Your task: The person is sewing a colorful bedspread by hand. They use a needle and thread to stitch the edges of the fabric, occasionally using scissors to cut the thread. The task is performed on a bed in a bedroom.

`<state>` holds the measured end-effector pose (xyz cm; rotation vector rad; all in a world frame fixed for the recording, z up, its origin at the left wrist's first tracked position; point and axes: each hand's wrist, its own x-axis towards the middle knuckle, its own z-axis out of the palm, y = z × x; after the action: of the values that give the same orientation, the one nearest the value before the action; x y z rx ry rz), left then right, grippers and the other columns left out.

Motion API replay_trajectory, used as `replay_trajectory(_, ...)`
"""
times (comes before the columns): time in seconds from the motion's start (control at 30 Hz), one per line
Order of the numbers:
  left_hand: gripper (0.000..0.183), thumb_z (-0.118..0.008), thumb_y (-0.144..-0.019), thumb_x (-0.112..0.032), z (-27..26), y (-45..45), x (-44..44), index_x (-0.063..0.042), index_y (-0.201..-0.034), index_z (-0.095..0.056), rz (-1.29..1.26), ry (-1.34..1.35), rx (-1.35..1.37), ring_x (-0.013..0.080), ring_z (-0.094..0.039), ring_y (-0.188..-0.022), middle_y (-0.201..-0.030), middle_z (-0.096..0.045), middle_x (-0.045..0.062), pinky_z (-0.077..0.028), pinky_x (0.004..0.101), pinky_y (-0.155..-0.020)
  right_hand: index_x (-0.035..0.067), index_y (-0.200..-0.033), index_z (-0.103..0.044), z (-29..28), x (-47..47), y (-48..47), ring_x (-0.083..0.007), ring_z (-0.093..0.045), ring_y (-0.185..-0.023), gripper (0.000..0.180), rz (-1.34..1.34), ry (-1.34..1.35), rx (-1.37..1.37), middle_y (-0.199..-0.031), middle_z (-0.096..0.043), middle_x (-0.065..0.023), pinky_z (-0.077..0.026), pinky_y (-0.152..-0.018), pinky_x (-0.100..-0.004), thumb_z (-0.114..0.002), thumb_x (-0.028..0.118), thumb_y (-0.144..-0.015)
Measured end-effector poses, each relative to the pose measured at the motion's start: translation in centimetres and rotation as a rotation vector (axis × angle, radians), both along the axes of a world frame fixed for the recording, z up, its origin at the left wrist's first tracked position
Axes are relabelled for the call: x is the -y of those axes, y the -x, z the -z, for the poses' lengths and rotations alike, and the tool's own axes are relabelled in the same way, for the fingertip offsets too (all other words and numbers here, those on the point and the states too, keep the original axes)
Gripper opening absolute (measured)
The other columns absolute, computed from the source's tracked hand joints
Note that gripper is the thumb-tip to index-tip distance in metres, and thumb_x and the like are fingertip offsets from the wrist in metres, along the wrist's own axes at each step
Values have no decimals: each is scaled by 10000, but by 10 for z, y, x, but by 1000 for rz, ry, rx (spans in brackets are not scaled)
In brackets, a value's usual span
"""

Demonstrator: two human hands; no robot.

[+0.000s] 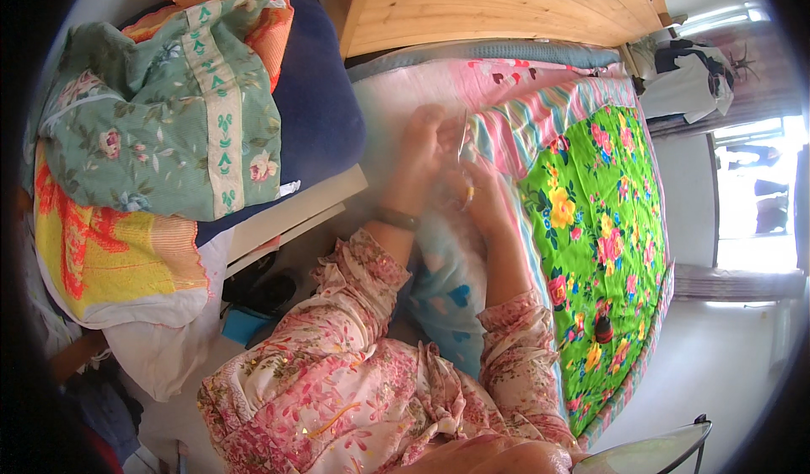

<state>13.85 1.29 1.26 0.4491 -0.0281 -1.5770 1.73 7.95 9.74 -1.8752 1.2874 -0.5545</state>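
Note:
Both hands meet over the edge of a quilt with a striped border [516, 120], in a hazy part of the view. My right hand [478, 192], with a ring on one finger, is closed around a thin, shiny, partly clear object [462, 133]; blur hides its exact kind. My left hand [430, 135], a dark bangle at its wrist, is beside that object with fingers curled; whether it grips it or the cloth is unclear. Bright green floral fabric [595, 221] lies over the quilt to the right. On that fabric sits a small dark-and-red spool-like object [604, 330].
A green floral cloth [152, 120] and a yellow-orange towel [107, 252] lie over a navy cushioned seat [323, 88] at left. A wooden headboard [493, 9] rises behind pink bedding [430, 85]. Eyeglasses [652, 445] show at bottom right; clothes [683, 85] hang near a window.

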Motion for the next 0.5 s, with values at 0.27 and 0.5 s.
replay_trajectory(0.27,84,-468,-1002,-157,-1,-2,-1,-88,-1051,-469,37,-24,79,304,-683,-798,-887,-620,187,-600,426,-646,42,-1294,-554,18,-7,-8,-112,-609,-775,478,291,-559,561,-976,-626,-8,-553,-670,-295,-709,227,-881)
replay_trajectory(0.5,67,-475,-1001,-155,2,1,2,-100,-1037,-487,45,-3,154,264,-682,-829,-916,-629,157,-600,407,-671,77,-1289,-578,36,-5,-7,-75,-583,-761,490,283,-471,517,-930,-636,23,-484,-664,-229,-753,165,-840)
